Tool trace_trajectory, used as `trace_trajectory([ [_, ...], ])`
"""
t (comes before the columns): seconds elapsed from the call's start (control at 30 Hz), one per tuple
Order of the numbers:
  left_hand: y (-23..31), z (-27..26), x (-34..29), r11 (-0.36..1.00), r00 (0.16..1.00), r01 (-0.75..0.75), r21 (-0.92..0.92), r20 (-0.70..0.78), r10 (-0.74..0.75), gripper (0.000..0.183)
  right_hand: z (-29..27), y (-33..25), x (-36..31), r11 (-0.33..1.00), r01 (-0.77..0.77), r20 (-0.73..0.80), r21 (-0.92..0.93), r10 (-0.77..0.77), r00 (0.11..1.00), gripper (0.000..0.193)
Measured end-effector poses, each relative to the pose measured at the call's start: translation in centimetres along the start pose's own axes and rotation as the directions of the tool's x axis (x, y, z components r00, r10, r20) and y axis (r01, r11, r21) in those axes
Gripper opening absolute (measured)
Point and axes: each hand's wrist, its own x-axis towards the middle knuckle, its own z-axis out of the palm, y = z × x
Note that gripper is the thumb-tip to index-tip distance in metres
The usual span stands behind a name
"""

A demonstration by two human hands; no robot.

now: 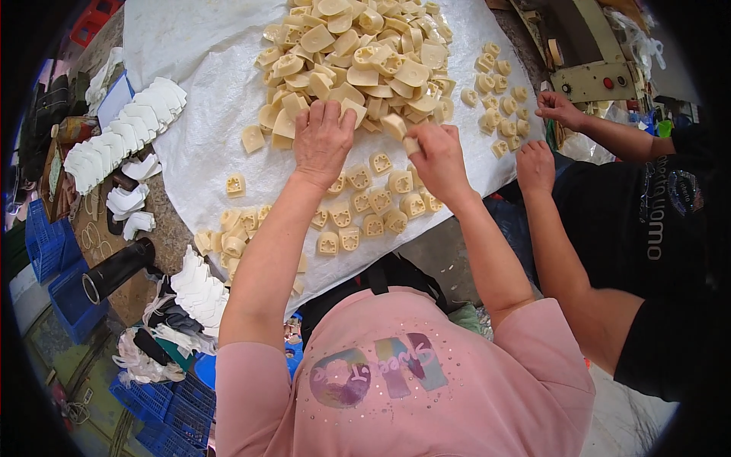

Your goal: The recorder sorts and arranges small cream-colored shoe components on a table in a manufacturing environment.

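pinching cream piece (412,145) in right grip (435,158); left grip (325,139), closure unclear; blue crates (68,305), contents too.

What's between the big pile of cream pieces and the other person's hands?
In the head view, a loose group of cream pieces lies on the white sheet, between the big pile and the other person's hands.

- Got large purple, green and gold letters (339,381) across front of pink shirt (472,404).
- Can spot paler small script (419,354) over those.
- Got grey letters (655,217) lined up along co-worker's black shirt (601,221).
- Also see oval emblem (686,190) beside them, writing inside too small to read.
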Motion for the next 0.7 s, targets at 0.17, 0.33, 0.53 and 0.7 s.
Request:
trace_trajectory([
  [0.17, -0.1, 0.7, 0.5, 0.992, 0.997, -0.060, 0.115, -0.047, 0.066, 0.029, 3.8, 2.0, -3.5, 0.920, 0.240, 0.209, -0.309, -0.181, 0.961, 0.007],
  [0.33, -0.1, -0.3, 0.9, 0.999, 0.999, 0.018, -0.034, -0.033, -0.019, 0.033, 3.9, 0.8, -4.1, 0.884, 0.227, 0.387, -0.409, -0.057, 0.920, 0.005],
  [0.53, -1.0, -3.3, 1.6, 0.828, 0.934, 0.293, -0.479, -0.041, -0.354, 0.028, 2.8, 0.1, -3.7, 0.981, 0.007, 0.368, -0.191, 0.065, 0.928, 0.020],
  [0.7, -4.0, -7.8, -2.0, 0.598, 0.824, 0.544, -0.589, 0.237, -0.515, 0.027, 2.7, 0.5, -3.4, 0.985, -0.172, 0.340, 0.021, 0.155, 0.928, 0.027],
])
